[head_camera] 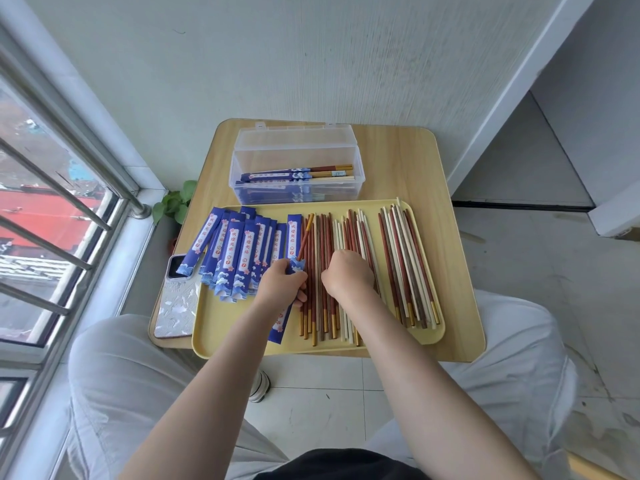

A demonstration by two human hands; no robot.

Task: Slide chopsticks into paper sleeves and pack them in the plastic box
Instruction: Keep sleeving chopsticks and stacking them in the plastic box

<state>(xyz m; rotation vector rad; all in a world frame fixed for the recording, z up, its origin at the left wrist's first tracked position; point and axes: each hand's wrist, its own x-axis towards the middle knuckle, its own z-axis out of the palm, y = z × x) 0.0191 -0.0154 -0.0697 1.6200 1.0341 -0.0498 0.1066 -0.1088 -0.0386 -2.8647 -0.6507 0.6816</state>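
Behind tray [242,348]: plastic box [294,157] open, holding sleeved chopsticks [298,174].

Blue wave-patterned paper sleeves [231,258] — red-brown, cream, gold-tipped chopsticks [398,261] — pale yellow tray [235,344]

arms: bare to the elbows, no sleeves, watch or rings showing | hands [282,284]: bare, no gloves | trousers [114,382]: loose, light grey, creased | top [339,465]: black | shoe [259,386]: white, below the tabletop [450,237]
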